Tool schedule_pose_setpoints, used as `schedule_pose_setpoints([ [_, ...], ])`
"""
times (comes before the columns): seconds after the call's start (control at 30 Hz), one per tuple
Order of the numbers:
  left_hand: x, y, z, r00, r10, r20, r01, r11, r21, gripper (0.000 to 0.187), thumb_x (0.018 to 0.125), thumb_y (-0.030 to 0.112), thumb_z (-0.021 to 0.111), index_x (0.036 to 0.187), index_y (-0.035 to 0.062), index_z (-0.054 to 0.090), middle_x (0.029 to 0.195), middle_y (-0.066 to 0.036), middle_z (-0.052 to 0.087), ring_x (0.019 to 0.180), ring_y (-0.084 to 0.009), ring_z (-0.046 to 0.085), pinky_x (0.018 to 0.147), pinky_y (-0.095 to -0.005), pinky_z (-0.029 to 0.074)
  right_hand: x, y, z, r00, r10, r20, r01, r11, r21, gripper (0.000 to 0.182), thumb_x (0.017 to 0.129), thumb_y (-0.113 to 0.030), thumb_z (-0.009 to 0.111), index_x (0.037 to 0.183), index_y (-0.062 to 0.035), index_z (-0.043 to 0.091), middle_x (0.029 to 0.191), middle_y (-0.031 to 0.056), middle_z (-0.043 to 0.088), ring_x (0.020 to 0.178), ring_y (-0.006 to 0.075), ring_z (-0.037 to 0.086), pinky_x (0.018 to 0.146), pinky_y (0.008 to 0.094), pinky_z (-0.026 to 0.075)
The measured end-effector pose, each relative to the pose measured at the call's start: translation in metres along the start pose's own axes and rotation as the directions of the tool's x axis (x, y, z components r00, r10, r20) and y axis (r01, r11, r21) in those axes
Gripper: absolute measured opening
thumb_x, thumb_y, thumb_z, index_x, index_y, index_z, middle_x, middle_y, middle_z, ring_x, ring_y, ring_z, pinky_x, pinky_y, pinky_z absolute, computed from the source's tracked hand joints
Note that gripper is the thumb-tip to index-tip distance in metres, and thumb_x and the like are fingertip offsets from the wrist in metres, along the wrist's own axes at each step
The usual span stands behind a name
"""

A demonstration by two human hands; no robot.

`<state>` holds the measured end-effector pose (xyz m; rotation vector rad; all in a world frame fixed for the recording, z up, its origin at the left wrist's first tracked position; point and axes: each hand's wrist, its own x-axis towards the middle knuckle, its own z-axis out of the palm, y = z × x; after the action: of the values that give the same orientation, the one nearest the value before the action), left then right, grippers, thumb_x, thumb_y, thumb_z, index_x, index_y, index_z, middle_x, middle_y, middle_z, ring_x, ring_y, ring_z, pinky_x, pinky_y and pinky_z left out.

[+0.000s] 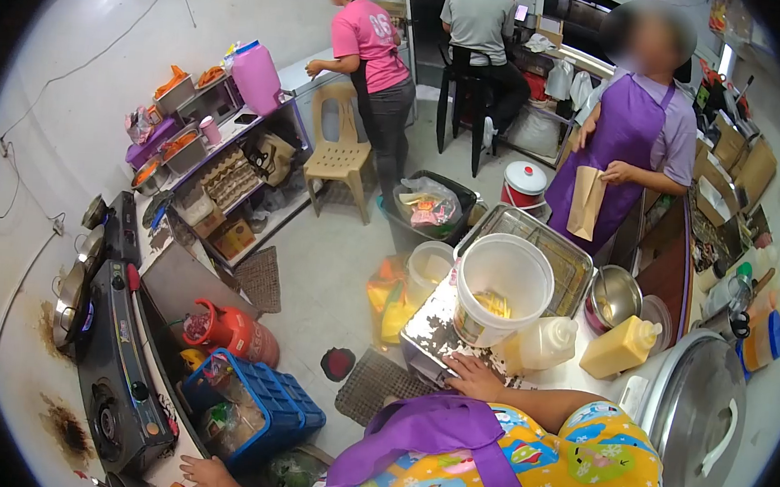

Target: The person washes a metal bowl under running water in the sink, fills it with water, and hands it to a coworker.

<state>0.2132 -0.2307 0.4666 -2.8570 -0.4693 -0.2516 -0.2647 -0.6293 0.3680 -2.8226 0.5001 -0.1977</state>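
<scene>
My right hand [474, 378] lies flat with its fingers spread on the worn edge of a white table [429, 332]. Just beyond it stands a white plastic bucket [507, 274] with yellow strips at its bottom. Beside the bucket are a clear jug of pale liquid [541, 345] and a bottle of yellow sauce [620, 346]. My left hand [205, 473] rests, fingers apart, at the edge of the counter near the black gas stove [123, 370]. Neither hand holds anything.
A blue crate [283, 408] and a red gas cylinder [248, 335] stand low between the counters. A large lidded pot [689, 427] is close on my right. A co-worker in a purple apron [614, 142] holds a paper bag [586, 203]. A beige chair [337, 149] stands farther back.
</scene>
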Motion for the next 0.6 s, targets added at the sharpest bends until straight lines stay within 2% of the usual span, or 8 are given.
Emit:
schedule_pose_setpoints([
  [0.07, 0.0004, -0.0001, 0.0009, 1.0, 0.0, -0.004, 0.0, 1.0, 0.005, 0.087, 0.075, 0.03, 0.077, 0.146, 0.0151, 0.03, 0.146, -0.011, 0.037, 0.132, -0.032, 0.041, 0.1, -0.0564, 0.04, -0.0001, 0.0009, 0.0011, 1.0, -0.005, 0.0, 0.005, 1.0, -0.011, 0.029, 0.086, -0.024, 0.056, 0.112, -0.0121, 0.062, 0.153, 0.015, 0.029, 0.141, 0.0364, 0.027, 0.113, 0.0499, 0.025],
  [0.17, -0.0002, -0.0002, -0.0003, 1.0, 0.004, -0.005, -0.004, 1.0, 0.005, 0.087, 0.076, 0.03, 0.077, 0.146, 0.0151, 0.029, 0.146, -0.011, 0.037, 0.132, -0.0319, 0.041, 0.1, -0.0562, 0.041, -0.0004, -0.0003, 0.0012, 0.997, -0.027, -0.067, 0.019, 0.994, -0.11, 0.027, 0.082, -0.026, 0.061, 0.107, -0.0176, 0.066, 0.149, 0.0119, 0.037, 0.137, 0.0326, 0.033, 0.11, 0.0461, 0.029],
  [0.27, -0.0001, 0.0001, 0.0001, 1.0, 0.003, -0.01, -0.003, 1.0, 0.008, 0.087, 0.076, 0.03, 0.077, 0.146, 0.0149, 0.029, 0.145, -0.011, 0.037, 0.132, -0.0318, 0.041, 0.1, -0.056, 0.041, -0.0012, 0.0016, 0.0015, 0.999, -0.02, -0.026, 0.02, 1.0, -0.004, 0.03, 0.085, -0.024, 0.057, 0.111, -0.0122, 0.063, 0.153, 0.0147, 0.029, 0.141, 0.0363, 0.025, 0.112, 0.0505, 0.026],
  [0.6, 0.0014, -0.0003, 0.003, 1.0, 0.013, -0.016, -0.013, 1.0, 0.006, 0.086, 0.076, 0.03, 0.076, 0.146, 0.0145, 0.03, 0.145, -0.012, 0.037, 0.131, -0.0325, 0.041, 0.1, -0.0561, 0.041, -0.002, 0.0028, 0.0066, 0.999, -0.017, -0.048, 0.016, 1.0, -0.006, 0.03, 0.085, -0.025, 0.057, 0.112, -0.0121, 0.063, 0.152, 0.0147, 0.03, 0.14, 0.0367, 0.027, 0.112, 0.0507, 0.026],
])
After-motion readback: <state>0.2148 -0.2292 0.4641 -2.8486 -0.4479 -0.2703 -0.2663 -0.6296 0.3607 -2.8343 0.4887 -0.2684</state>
